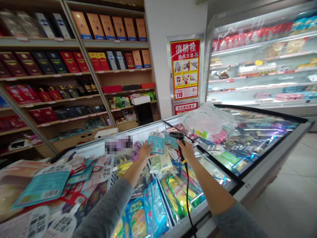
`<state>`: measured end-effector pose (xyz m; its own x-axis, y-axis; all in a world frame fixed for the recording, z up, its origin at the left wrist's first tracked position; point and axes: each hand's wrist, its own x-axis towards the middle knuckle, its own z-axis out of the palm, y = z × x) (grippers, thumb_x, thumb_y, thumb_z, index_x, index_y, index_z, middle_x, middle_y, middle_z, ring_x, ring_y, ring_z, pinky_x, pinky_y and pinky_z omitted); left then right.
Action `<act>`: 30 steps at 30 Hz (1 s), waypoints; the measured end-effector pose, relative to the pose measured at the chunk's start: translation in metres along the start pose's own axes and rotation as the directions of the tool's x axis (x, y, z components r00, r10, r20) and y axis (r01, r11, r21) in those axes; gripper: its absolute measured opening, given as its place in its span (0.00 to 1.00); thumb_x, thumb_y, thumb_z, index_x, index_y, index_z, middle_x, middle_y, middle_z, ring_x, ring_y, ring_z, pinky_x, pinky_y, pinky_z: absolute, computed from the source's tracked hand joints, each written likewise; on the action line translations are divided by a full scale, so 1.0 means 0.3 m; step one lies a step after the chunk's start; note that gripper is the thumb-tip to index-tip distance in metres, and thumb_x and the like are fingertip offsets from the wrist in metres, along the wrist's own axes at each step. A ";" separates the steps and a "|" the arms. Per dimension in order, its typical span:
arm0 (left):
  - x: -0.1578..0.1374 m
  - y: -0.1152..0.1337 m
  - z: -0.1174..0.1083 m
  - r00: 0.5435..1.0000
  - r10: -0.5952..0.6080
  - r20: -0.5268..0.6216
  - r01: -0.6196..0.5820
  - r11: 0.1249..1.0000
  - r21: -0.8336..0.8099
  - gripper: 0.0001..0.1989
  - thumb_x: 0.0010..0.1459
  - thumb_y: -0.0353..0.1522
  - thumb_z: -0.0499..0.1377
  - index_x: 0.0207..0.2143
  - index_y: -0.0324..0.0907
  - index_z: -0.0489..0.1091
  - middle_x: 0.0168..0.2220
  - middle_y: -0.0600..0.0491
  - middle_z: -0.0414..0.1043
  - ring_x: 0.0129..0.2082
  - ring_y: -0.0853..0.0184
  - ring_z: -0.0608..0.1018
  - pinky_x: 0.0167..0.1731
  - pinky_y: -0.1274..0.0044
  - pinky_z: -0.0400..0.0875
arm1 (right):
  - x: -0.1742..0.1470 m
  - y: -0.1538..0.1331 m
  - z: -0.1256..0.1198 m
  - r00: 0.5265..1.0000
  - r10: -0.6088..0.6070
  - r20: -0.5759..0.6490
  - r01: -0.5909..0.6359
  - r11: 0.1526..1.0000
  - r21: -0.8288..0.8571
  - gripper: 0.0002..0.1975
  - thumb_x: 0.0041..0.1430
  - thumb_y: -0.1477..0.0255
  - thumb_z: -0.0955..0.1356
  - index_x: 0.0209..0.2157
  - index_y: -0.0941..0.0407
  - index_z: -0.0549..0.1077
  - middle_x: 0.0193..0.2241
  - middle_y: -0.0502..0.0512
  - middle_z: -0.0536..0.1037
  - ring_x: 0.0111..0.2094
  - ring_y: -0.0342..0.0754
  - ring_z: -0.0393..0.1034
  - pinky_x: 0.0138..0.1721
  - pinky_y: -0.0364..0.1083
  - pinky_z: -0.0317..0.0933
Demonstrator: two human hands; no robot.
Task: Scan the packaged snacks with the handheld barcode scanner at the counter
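Note:
My left hand is closed on the edge of a small blue-and-white food packet, whose barcode faces me. In my right hand is a black barcode scanner, gripped by its handle, its head turned left toward the packet. From the handle a dark cable hangs down to the front edge of the freezer. Both hands are held above the chest freezer's open section, over bagged frozen goods. Yellow-and-green ice cream packs and blue bags lie below them.
A pile of similar packets lies at the left. On the freezer's glass lid at right rests a clear plastic bag. Shelves of boxed bottles stand behind, a lit fridge at right.

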<state>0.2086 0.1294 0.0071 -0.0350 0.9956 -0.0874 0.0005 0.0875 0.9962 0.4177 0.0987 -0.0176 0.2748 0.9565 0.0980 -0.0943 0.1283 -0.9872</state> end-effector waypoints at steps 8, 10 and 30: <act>-0.318 -0.066 -0.521 0.943 0.035 -0.331 -0.150 0.932 -0.331 0.15 0.55 0.35 0.68 0.44 0.44 0.71 0.40 0.48 0.81 0.40 0.59 0.83 0.42 0.65 0.82 | -0.224 -0.007 0.425 0.919 0.018 0.393 -0.058 0.994 0.089 0.24 0.49 0.47 0.71 0.24 0.52 0.64 0.14 0.44 0.69 0.11 0.41 0.60 0.11 0.41 0.54; -0.363 -0.092 -0.603 0.929 0.084 -0.361 -0.207 0.926 -0.316 0.20 0.50 0.35 0.70 0.45 0.46 0.72 0.41 0.50 0.81 0.41 0.59 0.83 0.44 0.64 0.81 | -0.293 -0.009 0.511 0.882 0.024 0.471 -0.080 0.992 0.099 0.24 0.49 0.47 0.71 0.24 0.52 0.64 0.13 0.44 0.68 0.11 0.41 0.59 0.12 0.41 0.53; -0.356 -0.179 -0.697 0.875 0.208 -0.437 -0.360 0.883 -0.300 0.24 0.43 0.38 0.71 0.44 0.44 0.73 0.41 0.51 0.81 0.45 0.57 0.82 0.44 0.67 0.80 | -0.540 0.028 0.534 0.763 0.084 0.641 -0.113 0.994 0.005 0.27 0.52 0.43 0.71 0.31 0.54 0.66 0.17 0.44 0.69 0.11 0.39 0.57 0.12 0.40 0.52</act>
<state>0.0033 0.0113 -0.0363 -0.4677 0.8739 0.1323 -0.2872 -0.2919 0.9123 0.2191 -0.0131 -0.0218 -0.4116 0.9085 0.0723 -0.1294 0.0203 -0.9914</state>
